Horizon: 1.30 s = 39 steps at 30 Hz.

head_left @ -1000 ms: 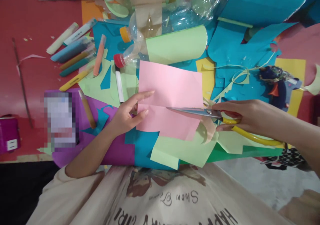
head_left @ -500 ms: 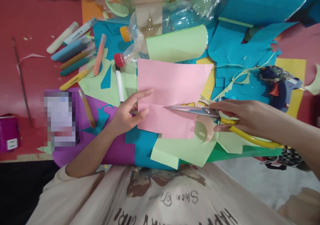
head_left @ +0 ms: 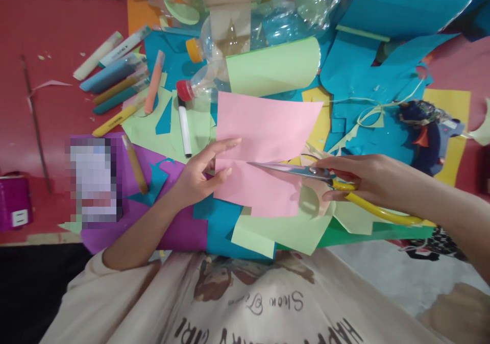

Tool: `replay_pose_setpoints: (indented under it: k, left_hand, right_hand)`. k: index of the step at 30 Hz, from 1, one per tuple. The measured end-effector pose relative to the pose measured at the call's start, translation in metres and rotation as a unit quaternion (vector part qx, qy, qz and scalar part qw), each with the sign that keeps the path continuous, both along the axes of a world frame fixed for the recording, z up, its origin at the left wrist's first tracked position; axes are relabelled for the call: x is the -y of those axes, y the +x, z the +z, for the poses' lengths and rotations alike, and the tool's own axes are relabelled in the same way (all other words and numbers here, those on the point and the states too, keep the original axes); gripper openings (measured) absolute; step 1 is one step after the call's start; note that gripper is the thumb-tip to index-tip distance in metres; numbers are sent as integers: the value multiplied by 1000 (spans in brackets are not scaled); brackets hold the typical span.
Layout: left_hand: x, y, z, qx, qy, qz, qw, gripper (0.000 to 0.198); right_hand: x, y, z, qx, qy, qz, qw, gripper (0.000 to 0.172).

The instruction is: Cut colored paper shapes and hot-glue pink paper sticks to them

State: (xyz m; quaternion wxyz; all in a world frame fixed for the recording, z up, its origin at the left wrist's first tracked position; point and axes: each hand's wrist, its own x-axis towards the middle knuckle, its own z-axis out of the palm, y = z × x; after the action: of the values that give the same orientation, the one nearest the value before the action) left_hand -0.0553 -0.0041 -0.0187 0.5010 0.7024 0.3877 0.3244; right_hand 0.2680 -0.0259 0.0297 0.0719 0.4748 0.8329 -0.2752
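A sheet of pink paper [head_left: 264,124] is held up in front of me, slit from its right side most of the way to the left edge. My left hand [head_left: 204,173] pinches its left edge, with fingers above and thumb below the line of the cut. In my right hand [head_left: 356,178] are scissors [head_left: 300,170] with yellow handles. Their blades look nearly closed, and the tips lie in the slit a short way from my left thumb. Under the pink sheet are light green paper pieces [head_left: 283,231].
Plastic bottles [head_left: 204,81] with red and orange caps lie beyond the paper, one wrapped in green paper. Several markers [head_left: 111,78] and a blurred-out phone [head_left: 95,179] are at the left. A glue gun [head_left: 432,129] sits at the right among blue scraps [head_left: 356,68].
The scissors have moved slightly left, deeper along the slit. The left hand and the sheet's left edge have shifted a little to the right.
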Motion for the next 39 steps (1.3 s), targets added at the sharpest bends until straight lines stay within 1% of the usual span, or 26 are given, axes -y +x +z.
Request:
replay_pose_setpoints:
  k: [6, 9, 14, 19, 24, 31, 35, 39]
  left_hand:
    - [0, 2, 1, 1, -33, -8, 999, 44]
    - [-1, 4, 3, 6, -50, -7, 999, 45]
    - [-4, 6, 5, 8, -48, -10, 999, 46]
    - [-6, 9, 4, 5, -36, -18, 999, 48]
    - [-5, 15, 4, 9, -37, -31, 999, 51]
    - [-1, 20, -1, 22, -66, -31, 997, 49]
    - [-1, 19, -3, 27, -84, -32, 996, 49]
    - [-1, 19, -3, 40, -105, -33, 993, 49]
  right_hand:
    - [3, 2, -5, 4, 10, -1, 1000, 46]
    - [5, 4, -6, 20, 12, -10, 1000, 41]
    - [6, 7, -4, 32, -12, -25, 999, 40]
    - [3, 5, -1, 19, -28, -31, 999, 42]
    - [1, 0, 2, 28, -51, -37, 998, 44]
    - [0, -2, 2, 18, -47, -40, 998, 48]
    - [-1, -4, 2, 10, -49, -41, 998, 46]
    - [-2, -4, 1, 2, -30, -33, 999, 43]
